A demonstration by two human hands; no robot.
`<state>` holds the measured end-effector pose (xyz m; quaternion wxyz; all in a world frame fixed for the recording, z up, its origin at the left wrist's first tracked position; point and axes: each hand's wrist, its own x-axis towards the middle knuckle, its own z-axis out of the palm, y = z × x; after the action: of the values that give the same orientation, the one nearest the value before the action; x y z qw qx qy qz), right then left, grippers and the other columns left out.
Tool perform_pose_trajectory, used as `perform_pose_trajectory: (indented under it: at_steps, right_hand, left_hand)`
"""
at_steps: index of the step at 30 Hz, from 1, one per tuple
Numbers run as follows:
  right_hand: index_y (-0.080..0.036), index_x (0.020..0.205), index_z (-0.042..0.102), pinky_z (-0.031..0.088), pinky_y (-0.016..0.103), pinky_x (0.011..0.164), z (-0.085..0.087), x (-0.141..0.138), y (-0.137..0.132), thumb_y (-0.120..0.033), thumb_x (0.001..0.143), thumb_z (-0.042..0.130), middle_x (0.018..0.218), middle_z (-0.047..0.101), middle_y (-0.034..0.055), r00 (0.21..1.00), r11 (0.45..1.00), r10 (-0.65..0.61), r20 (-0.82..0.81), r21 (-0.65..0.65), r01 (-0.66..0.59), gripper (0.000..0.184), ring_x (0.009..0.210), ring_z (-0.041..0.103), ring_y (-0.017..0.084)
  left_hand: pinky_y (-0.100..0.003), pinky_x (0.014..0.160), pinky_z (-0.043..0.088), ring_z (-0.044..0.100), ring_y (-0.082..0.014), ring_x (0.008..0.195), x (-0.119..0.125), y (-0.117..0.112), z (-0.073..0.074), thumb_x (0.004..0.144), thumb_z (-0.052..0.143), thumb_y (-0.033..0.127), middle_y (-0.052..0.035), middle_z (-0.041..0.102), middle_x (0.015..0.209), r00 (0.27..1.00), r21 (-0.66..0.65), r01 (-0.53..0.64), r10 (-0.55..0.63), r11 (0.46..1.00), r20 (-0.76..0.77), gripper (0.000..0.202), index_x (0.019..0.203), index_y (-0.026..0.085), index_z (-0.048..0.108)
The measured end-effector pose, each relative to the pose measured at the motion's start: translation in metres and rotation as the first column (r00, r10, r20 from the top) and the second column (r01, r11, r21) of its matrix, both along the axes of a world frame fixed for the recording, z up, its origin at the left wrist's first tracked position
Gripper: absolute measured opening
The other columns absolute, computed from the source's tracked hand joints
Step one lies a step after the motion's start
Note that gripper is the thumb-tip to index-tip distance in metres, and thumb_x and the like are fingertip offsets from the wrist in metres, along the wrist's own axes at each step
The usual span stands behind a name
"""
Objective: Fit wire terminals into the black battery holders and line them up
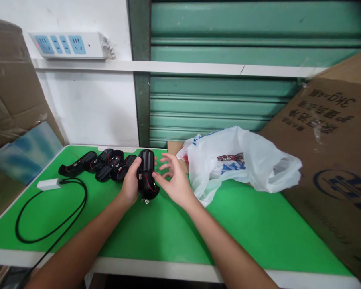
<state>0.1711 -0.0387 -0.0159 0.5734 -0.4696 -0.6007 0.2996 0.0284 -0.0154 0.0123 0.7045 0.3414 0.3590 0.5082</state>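
My left hand (131, 184) is wrapped round a black plastic casing (147, 170) and holds it upright just above the green table. The casing has a rounded, glossy upper part, a curved lower part with a thin red wire, and small metal bits at its bottom end. My right hand (175, 180) is beside it on the right, fingers spread and curved. Its thumb tip reaches the casing's edge near the red wire; whether it touches cannot be made out. Several similar black casings (104, 164) with red wires lie in a group left of my left hand.
A white plastic bag (222, 156) with silvery and red contents lies at the back right. A black cable (86, 196) with a white block (48, 184) loops on the left. Cardboard (327, 160) leans on the right; a power strip (67, 45) hangs on the wall.
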Motion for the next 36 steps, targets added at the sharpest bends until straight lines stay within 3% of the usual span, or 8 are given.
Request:
perform_pose_trajectory:
  at_steps: [3,6,11,16,21,24,31,36]
  right_hand:
    - [-0.025,0.132,0.051,0.058,0.03,0.068,-0.007,-0.002,0.004,-0.038,0.083,0.072,0.105,0.067,0.0044,0.968,0.971,0.172,-0.18,-0.135,-0.198,0.055,0.082,0.069,0.017]
    - [-0.024,0.122,0.057,0.058,0.03,0.074,-0.01,-0.003,0.007,-0.032,0.083,0.068,0.096,0.07,0.0022,0.937,0.95,0.25,-0.245,-0.127,-0.287,0.041,0.083,0.069,0.017]
    - [-0.023,0.106,0.061,0.056,0.027,0.066,-0.009,0.003,0.01,-0.024,0.08,0.059,0.088,0.067,0.0006,0.981,0.993,0.077,-0.176,-0.073,-0.091,0.026,0.075,0.064,0.016]
    - [-0.022,0.105,0.062,0.053,0.026,0.059,-0.004,0.01,0.008,-0.021,0.077,0.058,0.085,0.062,-0.0006,0.999,0.999,-0.036,-0.014,-0.039,0.036,0.028,0.071,0.06,0.016]
    - [-0.021,0.106,0.064,0.052,0.027,0.059,0.001,0.011,0.005,-0.02,0.079,0.056,0.089,0.065,0.0027,0.99,0.999,-0.04,0.135,0.026,0.037,0.028,0.073,0.06,0.018]
    - [-0.021,0.105,0.065,0.052,0.028,0.06,0.003,0.01,0.005,-0.018,0.079,0.056,0.092,0.068,0.0045,0.983,0.996,-0.051,0.179,0.082,0.036,0.028,0.074,0.061,0.018]
    - [-0.023,0.123,0.063,0.055,0.028,0.062,-0.002,0.012,0.004,-0.02,0.082,0.058,0.111,0.072,0.0069,0.996,1.0,0.027,0.09,-0.013,-0.026,0.041,0.085,0.068,0.02]
    - [-0.024,0.125,0.062,0.059,0.033,0.076,-0.001,0.016,0.005,-0.028,0.097,0.05,0.115,0.073,0.0078,0.993,0.999,0.049,0.112,0.013,-0.051,0.03,0.095,0.07,0.021]
  left_hand:
    - [-0.04,0.101,0.055,0.068,-0.0317,0.121,0.003,-0.001,-0.002,0.078,0.074,0.055,-0.0095,0.079,0.113,1.0,0.05,0.008,-0.01,0.999,0.025,0.052,0.114,0.018,0.074]
    - [-0.038,0.113,0.047,0.058,-0.0306,0.136,0.001,0.001,-0.004,0.077,0.078,0.049,-0.0081,0.076,0.124,0.998,0.178,-0.004,0.016,0.984,-0.066,0.045,0.111,0.02,0.076]
    - [-0.039,0.104,0.05,0.066,-0.0288,0.118,-0.007,0.0,0.001,0.076,0.082,0.034,-0.0097,0.071,0.128,0.953,0.342,0.099,0.01,0.935,-0.303,0.053,0.127,0.022,0.07]
    - [-0.037,0.099,0.051,0.067,-0.0259,0.11,-0.006,-0.006,0.002,0.075,0.084,0.025,-0.0089,0.072,0.115,0.931,0.384,0.127,0.024,0.914,-0.365,0.057,0.129,0.023,0.066]
    - [-0.036,0.095,0.053,0.067,-0.0269,0.11,-0.004,-0.005,0.0,0.071,0.086,0.023,-0.009,0.073,0.111,0.922,0.368,0.109,0.044,0.923,-0.384,0.057,0.123,0.022,0.064]
    - [-0.038,0.101,0.052,0.068,-0.0277,0.115,-0.004,-0.002,0.0,0.068,0.087,0.023,-0.0104,0.074,0.115,0.929,0.365,0.125,0.022,0.922,-0.371,0.052,0.114,0.02,0.064]
    - [-0.041,0.109,0.048,0.069,-0.0268,0.114,-0.007,0.006,0.0,0.064,0.09,0.023,-0.0091,0.075,0.113,0.939,0.365,0.11,0.023,0.924,-0.343,0.048,0.106,0.02,0.066]
    - [-0.04,0.109,0.048,0.068,-0.0269,0.117,-0.008,0.007,0.001,0.066,0.089,0.024,-0.0094,0.074,0.116,0.93,0.365,0.106,0.037,0.925,-0.365,0.046,0.106,0.02,0.065]
